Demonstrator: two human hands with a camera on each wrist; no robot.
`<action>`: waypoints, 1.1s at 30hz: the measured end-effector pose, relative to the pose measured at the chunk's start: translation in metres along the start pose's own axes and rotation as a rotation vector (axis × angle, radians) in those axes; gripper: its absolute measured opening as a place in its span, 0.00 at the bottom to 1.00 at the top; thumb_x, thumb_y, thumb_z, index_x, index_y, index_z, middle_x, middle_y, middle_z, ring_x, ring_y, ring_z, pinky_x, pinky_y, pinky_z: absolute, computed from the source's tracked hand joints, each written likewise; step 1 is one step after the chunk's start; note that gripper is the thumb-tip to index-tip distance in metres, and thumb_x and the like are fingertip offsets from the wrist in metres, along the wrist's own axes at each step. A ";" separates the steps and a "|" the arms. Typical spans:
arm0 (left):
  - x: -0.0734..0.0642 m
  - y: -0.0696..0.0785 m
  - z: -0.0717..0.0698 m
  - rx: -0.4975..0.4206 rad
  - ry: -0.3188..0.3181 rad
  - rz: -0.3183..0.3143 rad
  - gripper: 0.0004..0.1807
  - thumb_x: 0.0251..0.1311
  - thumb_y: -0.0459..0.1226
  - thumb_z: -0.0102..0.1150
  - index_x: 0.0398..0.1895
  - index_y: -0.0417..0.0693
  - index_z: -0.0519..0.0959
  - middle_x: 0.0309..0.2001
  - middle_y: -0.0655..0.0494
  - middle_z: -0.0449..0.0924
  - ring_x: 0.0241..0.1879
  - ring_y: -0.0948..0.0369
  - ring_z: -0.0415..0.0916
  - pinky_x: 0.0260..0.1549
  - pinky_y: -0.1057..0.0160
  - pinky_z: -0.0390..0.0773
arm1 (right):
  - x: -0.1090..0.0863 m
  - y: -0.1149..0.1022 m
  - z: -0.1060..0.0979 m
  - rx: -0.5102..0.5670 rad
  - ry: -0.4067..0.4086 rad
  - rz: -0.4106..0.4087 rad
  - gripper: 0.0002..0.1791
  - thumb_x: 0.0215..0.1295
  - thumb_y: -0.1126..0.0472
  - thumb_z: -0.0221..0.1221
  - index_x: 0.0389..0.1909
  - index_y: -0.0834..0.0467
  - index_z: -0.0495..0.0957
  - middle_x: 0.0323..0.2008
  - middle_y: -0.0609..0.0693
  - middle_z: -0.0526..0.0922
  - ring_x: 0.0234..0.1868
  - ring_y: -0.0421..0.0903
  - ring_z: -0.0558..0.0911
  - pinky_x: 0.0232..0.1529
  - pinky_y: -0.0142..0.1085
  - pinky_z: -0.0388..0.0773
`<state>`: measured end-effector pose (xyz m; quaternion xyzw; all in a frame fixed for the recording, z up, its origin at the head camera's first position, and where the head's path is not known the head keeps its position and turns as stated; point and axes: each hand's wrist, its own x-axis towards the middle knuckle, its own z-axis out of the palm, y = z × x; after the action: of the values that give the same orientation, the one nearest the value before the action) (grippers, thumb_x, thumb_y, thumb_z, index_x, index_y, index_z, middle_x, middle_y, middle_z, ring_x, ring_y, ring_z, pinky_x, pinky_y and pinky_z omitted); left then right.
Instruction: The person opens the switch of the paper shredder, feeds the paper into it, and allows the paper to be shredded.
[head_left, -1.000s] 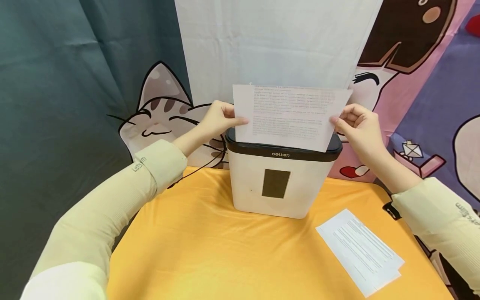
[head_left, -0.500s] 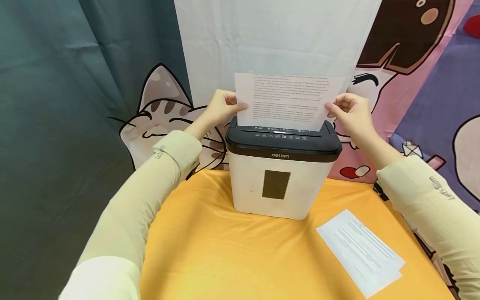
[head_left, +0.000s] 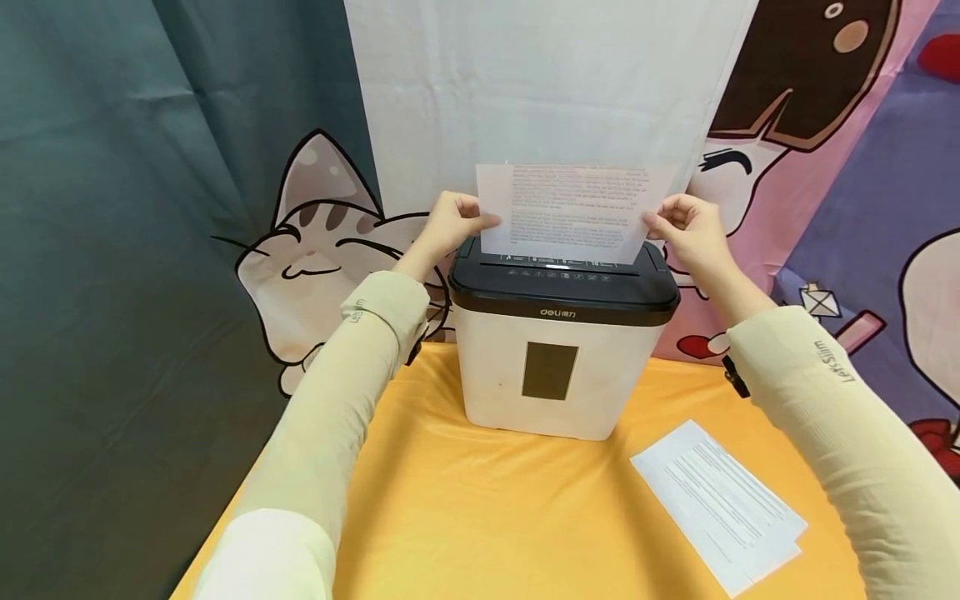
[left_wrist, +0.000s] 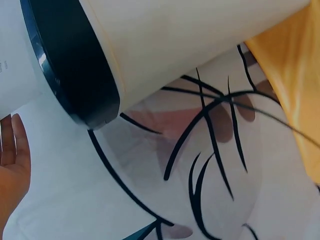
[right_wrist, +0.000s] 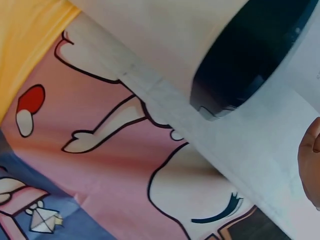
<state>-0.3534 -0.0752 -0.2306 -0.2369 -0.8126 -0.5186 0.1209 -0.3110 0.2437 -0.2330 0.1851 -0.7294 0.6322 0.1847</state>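
A printed sheet of paper [head_left: 573, 212] stands upright over the black top of a white paper shredder [head_left: 487, 367], its lower edge at the slot area. Whether that edge is inside the slot I cannot tell. My left hand [head_left: 450, 223] pinches the sheet's left edge between thumb and fingers. At the right edge, my right hand [head_left: 692, 232] pinches it likewise. The left wrist view catches the left hand [left_wrist: 14, 160] beside the sheet's corner and the shredder's dark lid [left_wrist: 75, 65]. Only part of the right hand [right_wrist: 311, 165] shows in the right wrist view.
Several overlapping printed sheets [head_left: 720, 508] lie on the yellow tablecloth [head_left: 480, 517], right of the shredder. Close behind the shredder hangs a cartoon-printed cloth backdrop [head_left: 555, 83]. A dark green curtain [head_left: 112, 292] hangs on the left.
Both hands have carried the sheet back from in front of the shredder's front rim to its slot area, uncovering the lid's icons. The sheet rose, then came down slightly.
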 end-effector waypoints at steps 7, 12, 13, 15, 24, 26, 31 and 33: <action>-0.003 -0.006 0.009 -0.022 -0.006 -0.061 0.16 0.56 0.33 0.64 0.14 0.37 0.74 0.14 0.58 0.70 0.21 0.65 0.62 0.27 0.67 0.65 | -0.003 0.013 -0.003 -0.142 0.027 0.010 0.11 0.62 0.70 0.58 0.23 0.53 0.74 0.19 0.33 0.79 0.20 0.29 0.76 0.19 0.21 0.66; -0.004 -0.012 0.015 0.001 -0.001 -0.088 0.09 0.57 0.32 0.63 0.34 0.31 0.83 0.30 0.45 0.84 0.26 0.66 0.70 0.29 0.69 0.71 | -0.004 0.019 0.001 -0.213 0.014 -0.020 0.06 0.62 0.71 0.56 0.27 0.60 0.72 0.19 0.30 0.78 0.20 0.27 0.75 0.24 0.18 0.71; -0.004 -0.013 0.016 0.013 -0.003 -0.093 0.10 0.58 0.33 0.62 0.37 0.31 0.83 0.33 0.43 0.84 0.27 0.67 0.71 0.29 0.71 0.70 | -0.004 0.019 0.001 -0.221 0.013 -0.024 0.05 0.62 0.71 0.56 0.28 0.62 0.72 0.19 0.29 0.77 0.21 0.27 0.75 0.27 0.18 0.73; -0.004 -0.014 0.017 0.038 -0.004 -0.101 0.12 0.58 0.33 0.62 0.41 0.31 0.82 0.38 0.39 0.84 0.27 0.68 0.71 0.29 0.72 0.70 | -0.004 0.021 0.002 -0.221 0.011 -0.027 0.03 0.62 0.72 0.56 0.30 0.65 0.72 0.19 0.30 0.77 0.21 0.28 0.75 0.29 0.19 0.74; -0.006 -0.017 0.022 0.086 -0.019 -0.117 0.13 0.58 0.33 0.62 0.43 0.32 0.82 0.38 0.37 0.83 0.24 0.68 0.69 0.25 0.73 0.70 | -0.009 0.027 0.005 -0.239 0.055 -0.042 0.05 0.62 0.74 0.55 0.32 0.64 0.70 0.20 0.28 0.76 0.21 0.28 0.73 0.28 0.18 0.71; -0.007 -0.018 0.022 0.095 -0.016 -0.110 0.13 0.57 0.32 0.62 0.42 0.31 0.82 0.36 0.37 0.83 0.22 0.68 0.68 0.24 0.73 0.69 | -0.010 0.028 0.006 -0.255 0.056 -0.038 0.03 0.62 0.73 0.56 0.33 0.66 0.71 0.20 0.27 0.76 0.22 0.27 0.73 0.29 0.17 0.72; -0.009 -0.023 0.023 0.094 0.021 -0.096 0.12 0.56 0.32 0.64 0.41 0.31 0.82 0.35 0.37 0.83 0.21 0.69 0.68 0.23 0.74 0.69 | -0.011 0.031 0.006 -0.344 0.043 -0.030 0.09 0.62 0.70 0.58 0.36 0.73 0.71 0.19 0.26 0.73 0.22 0.26 0.71 0.29 0.17 0.70; -0.009 -0.024 0.024 0.084 0.034 -0.090 0.12 0.56 0.32 0.64 0.41 0.31 0.82 0.36 0.36 0.83 0.22 0.70 0.69 0.24 0.75 0.70 | -0.011 0.031 0.006 -0.375 0.038 -0.026 0.09 0.62 0.69 0.58 0.36 0.74 0.72 0.19 0.26 0.72 0.22 0.26 0.71 0.28 0.17 0.69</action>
<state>-0.3569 -0.0645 -0.2638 -0.1861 -0.8413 -0.4928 0.1209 -0.3173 0.2420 -0.2662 0.1449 -0.8285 0.4860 0.2377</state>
